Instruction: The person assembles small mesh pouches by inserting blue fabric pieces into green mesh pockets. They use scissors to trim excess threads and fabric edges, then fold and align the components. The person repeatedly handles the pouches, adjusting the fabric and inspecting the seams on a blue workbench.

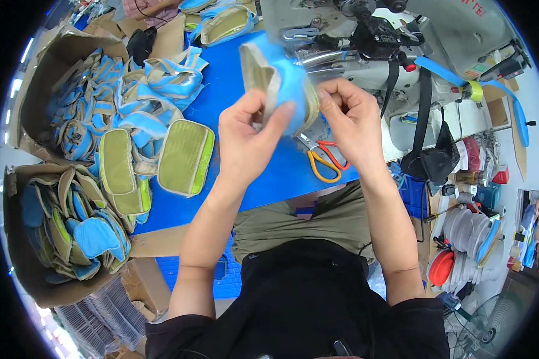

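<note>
Above the blue table (239,188) I hold a light blue and olive fabric pouch piece (288,90), smeared by motion. My left hand (248,134) is closed on its near left side, the thumb lying along the blue face. With thumb and fingertips together, my right hand (354,116) pinches the right edge of the same piece. Just below it lie scissors (324,167) with one red and one yellow handle. To the left sit flat olive pouch panels (185,157) with lime-green edging.
A cardboard box (21,128) of blue and beige strips stands at the far left. Nearer, another box (15,239) holds several sewn pouches (96,236). A sewing machine (449,36) occupies the far right. White spools (470,230) and a fan (494,329) are at the right.
</note>
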### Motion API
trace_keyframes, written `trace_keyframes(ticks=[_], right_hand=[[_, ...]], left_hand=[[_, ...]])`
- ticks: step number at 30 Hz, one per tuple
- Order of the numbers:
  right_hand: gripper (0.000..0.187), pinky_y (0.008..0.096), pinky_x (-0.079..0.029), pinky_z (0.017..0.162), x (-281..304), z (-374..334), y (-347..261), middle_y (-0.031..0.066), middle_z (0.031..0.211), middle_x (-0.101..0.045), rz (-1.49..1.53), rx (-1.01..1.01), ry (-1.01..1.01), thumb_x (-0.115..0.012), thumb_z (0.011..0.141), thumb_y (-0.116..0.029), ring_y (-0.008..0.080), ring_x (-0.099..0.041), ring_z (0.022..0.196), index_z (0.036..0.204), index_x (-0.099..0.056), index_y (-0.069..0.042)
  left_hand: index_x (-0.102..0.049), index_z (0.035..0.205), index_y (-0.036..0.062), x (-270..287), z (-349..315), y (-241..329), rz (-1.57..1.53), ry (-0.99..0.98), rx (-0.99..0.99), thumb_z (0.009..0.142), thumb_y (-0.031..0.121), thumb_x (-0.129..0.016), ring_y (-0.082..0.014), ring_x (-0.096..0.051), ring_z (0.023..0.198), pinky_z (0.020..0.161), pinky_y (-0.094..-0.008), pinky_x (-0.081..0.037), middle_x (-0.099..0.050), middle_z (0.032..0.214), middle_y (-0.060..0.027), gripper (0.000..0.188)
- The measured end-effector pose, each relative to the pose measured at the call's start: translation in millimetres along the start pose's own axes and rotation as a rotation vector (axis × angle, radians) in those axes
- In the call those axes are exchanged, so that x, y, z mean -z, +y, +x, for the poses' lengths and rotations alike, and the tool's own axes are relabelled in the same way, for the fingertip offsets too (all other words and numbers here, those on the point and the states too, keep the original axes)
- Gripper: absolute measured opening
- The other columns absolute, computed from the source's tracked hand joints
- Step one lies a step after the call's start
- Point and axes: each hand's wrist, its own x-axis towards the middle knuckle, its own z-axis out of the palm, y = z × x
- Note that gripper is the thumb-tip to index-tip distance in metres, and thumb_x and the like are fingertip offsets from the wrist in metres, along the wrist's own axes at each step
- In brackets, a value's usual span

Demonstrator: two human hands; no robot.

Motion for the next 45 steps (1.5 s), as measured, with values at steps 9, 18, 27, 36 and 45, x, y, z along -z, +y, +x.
trace_keyframes(ticks=[9, 18, 27, 36, 45], right_hand=[[0.013, 0.0277, -0.042, 0.056, -5.2, 4.0, 6.7, 0.0009, 0.061, -0.056, 0.096, -0.035, -0.028, -0.069, 0.093, -0.011, 0.007, -0.049, 0.058, 0.093, -0.073, 0.001], [0.022, 0.0241, -0.042, 0.058, -2.9, -2.7, 7.9, -0.002, 0.074, -0.063, 0.299, -0.1, -0.041, -0.065, 0.101, -0.019, 0.0041, -0.053, 0.066, 0.095, -0.071, 0.002], [0.031, 0.0263, -0.049, 0.08, 17.6, -86.4, -11.0, 0.0022, 0.096, -0.073, 0.705, -0.349, -0.284, -0.06, 0.107, -0.027, 0.0074, -0.063, 0.086, 0.118, -0.07, 0.001], [0.026, 0.0306, -0.052, 0.091, -3.1, -95.9, -20.3, 0.0065, 0.11, -0.076, 1.009, -0.355, -0.196, -0.063, 0.105, -0.02, 0.0116, -0.069, 0.099, 0.118, -0.073, 0.0], [0.022, 0.0227, -0.041, 0.058, -2.2, -95.3, -32.8, -0.0038, 0.077, -0.068, 0.659, -0.229, -0.207, -0.069, 0.102, -0.019, 0.0002, -0.051, 0.066, 0.095, -0.074, 0.001]], left_hand=[[-0.07, 0.12, -0.0015, -18.6, -16.2, 25.0, -0.489, -0.139, 0.263, 0.097, 0.009, -0.072, -0.0098, -0.071, 0.088, 0.078, -0.026, -0.058, -0.076, 0.102, -0.0062, 0.025], [-0.072, 0.115, -0.0019, -23.1, -35.2, 19.6, -0.39, -0.206, 0.272, 0.096, 0.011, -0.074, -0.0063, -0.066, 0.079, 0.068, -0.0236, -0.053, -0.076, 0.097, -0.0035, 0.023], [-0.075, 0.102, 0.0037, -31.5, -119.0, -11.5, 0.169, -0.431, -0.109, 0.086, 0.017, -0.08, -0.0283, -0.072, 0.088, 0.079, -0.0409, -0.054, -0.075, 0.095, -0.0127, 0.022], [-0.07, 0.125, 0.0059, 100.6, -29.9, -32.6, 0.519, -0.288, -0.27, 0.086, 0.011, -0.073, -0.0373, -0.059, 0.13, 0.112, -0.0496, -0.043, -0.067, 0.13, -0.017, 0.039], [-0.078, 0.105, 0.0133, 15.4, 43.0, 30.8, 1.053, -0.142, -1.163, 0.071, 0.007, -0.078, -0.0245, -0.07, 0.105, 0.102, -0.0453, -0.05, -0.073, 0.105, -0.0045, 0.034]])
